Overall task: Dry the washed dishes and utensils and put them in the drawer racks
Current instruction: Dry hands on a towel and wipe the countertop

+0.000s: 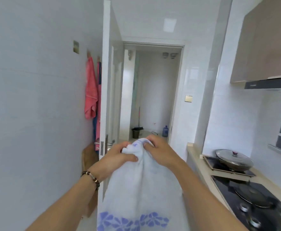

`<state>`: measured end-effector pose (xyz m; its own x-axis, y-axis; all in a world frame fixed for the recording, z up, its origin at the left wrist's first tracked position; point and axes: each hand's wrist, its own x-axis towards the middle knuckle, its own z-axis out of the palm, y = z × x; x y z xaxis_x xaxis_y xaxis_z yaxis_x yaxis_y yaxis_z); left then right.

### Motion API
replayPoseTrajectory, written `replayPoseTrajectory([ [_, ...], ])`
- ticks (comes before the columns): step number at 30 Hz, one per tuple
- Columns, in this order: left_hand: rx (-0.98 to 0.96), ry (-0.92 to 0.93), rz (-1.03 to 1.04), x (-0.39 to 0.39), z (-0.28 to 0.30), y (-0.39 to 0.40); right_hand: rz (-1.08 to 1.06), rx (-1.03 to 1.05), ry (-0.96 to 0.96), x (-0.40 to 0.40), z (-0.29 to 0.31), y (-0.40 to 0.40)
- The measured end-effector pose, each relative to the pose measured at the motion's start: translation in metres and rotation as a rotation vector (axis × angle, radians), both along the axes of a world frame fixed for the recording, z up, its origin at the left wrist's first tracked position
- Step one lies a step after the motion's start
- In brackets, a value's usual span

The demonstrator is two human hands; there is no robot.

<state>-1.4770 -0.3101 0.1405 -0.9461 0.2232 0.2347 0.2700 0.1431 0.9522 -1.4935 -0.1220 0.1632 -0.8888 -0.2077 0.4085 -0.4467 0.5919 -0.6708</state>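
Wall: white tiles left of the towel, with a pink cloth (90, 90) hanging from a hook and another pink and blue cloth just beside it.
Door: white door (105, 80) open behind the towel, its metal handle (110, 144) just left of the towel's top; a hallway beyond with a dark bucket (136, 132) and a blue water bottle (165, 131).
Towel: pale blue towel (141, 189) held up in the middle foreground, hanging down from both hands, with a band of 5 or so purple flowers near its lower edge.
Stove: black gas hob (246, 197) right of the towel, on a beige counter.
Pan: lidded pan (234, 160) on a flat cooker, right of the towel, behind the hob.
Left hand: left hand (118, 157) grips the towel's bunched top edge, thumb pressed on the fabric; a beaded bracelet (91, 178) on its wrist.
Right hand: right hand (159, 150) pinches the same top edge, fingers curled into the cloth, just beside the left hand.
Dishes: none visible.
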Motion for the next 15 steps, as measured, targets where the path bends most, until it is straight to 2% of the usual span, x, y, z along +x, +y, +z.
replayPoseTrajectory([
  [3, 0.069, -0.004, 0.158, -0.04, 0.013, -0.022, 0.088, -0.03, -0.003, -0.054, 0.007, -0.029],
  [6, 0.084, 0.062, 0.312, -0.084, 0.024, -0.045, 0.12, -0.162, -0.027, -0.114, 0.008, -0.058],
  [11, 0.196, 0.112, 0.342, -0.164, 0.05, -0.093, 0.225, -0.361, -0.001, -0.211, 0.032, -0.119],
  [15, 0.263, 0.073, 0.473, -0.243, 0.078, -0.152, 0.366, -0.468, -0.019, -0.29, 0.068, -0.172],
])
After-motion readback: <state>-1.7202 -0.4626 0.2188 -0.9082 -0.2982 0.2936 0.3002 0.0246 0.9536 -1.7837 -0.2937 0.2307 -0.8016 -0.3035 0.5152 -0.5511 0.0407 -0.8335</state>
